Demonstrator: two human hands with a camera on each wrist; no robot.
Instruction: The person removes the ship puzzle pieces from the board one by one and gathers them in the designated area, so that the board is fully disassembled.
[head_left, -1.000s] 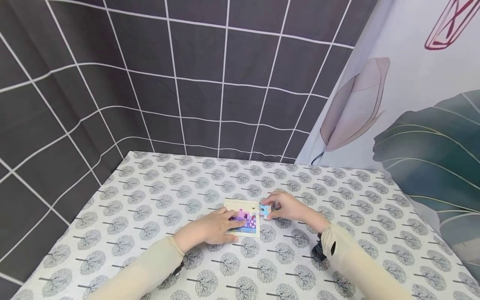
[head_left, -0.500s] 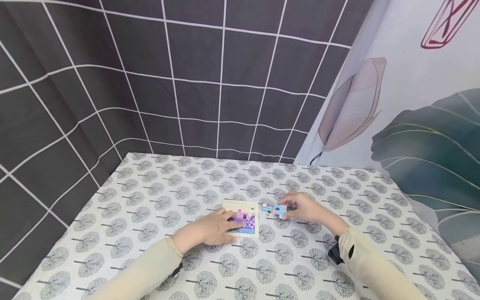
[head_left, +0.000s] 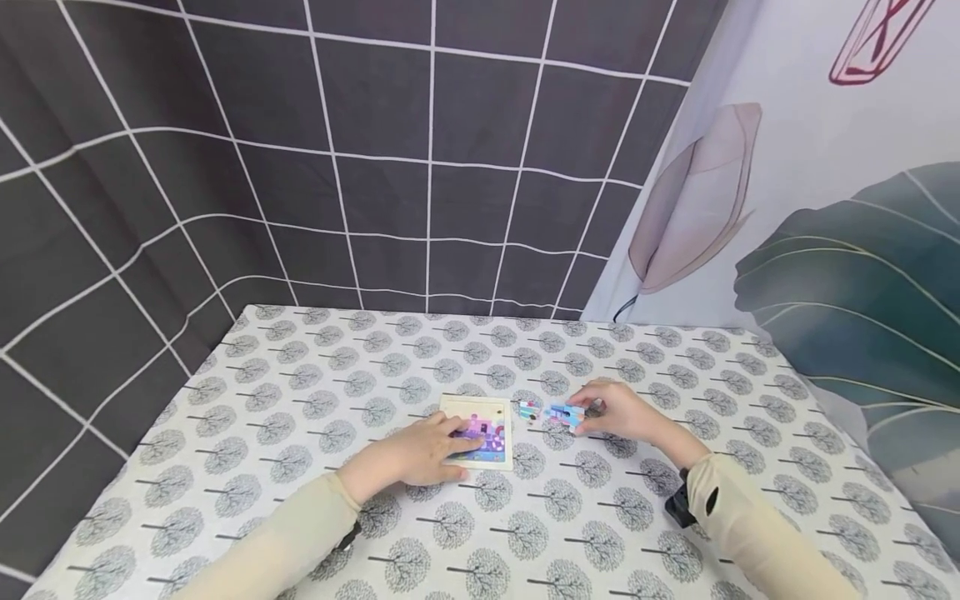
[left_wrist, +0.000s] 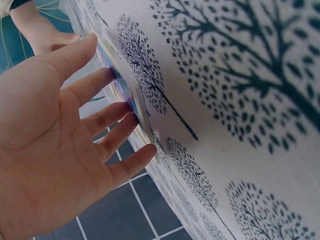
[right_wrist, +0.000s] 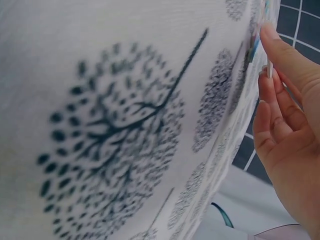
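Note:
A shallow jigsaw tray (head_left: 510,454) with a pale rim lies on the table, partly filled with pink, purple and blue pieces. My left hand (head_left: 420,451) rests on it from the left, fingers spread and straight; in the left wrist view the fingertips of the left hand (left_wrist: 60,130) touch the tray (left_wrist: 142,107). To the right of the tray, my right hand (head_left: 621,413) pinches a light-blue puzzle piece (head_left: 564,416) between thumb and fingers. The right wrist view has that right hand (right_wrist: 295,135) with the thin piece seen edge-on. Another small puzzle piece (head_left: 528,409) lies between tray and right hand.
The table wears a white cloth (head_left: 315,375) printed with grey trees. A dark curtain with white grid lines (head_left: 390,200) hangs behind and to the left. At the right hangs a pale curtain (head_left: 810,150) with large leaf shapes.
My right hand has moved right, away from the tray's edge, with the pinched piece, uncovering loose puzzle pieces beside the tray. My left hand stays on the tray; the head view shifts slightly.

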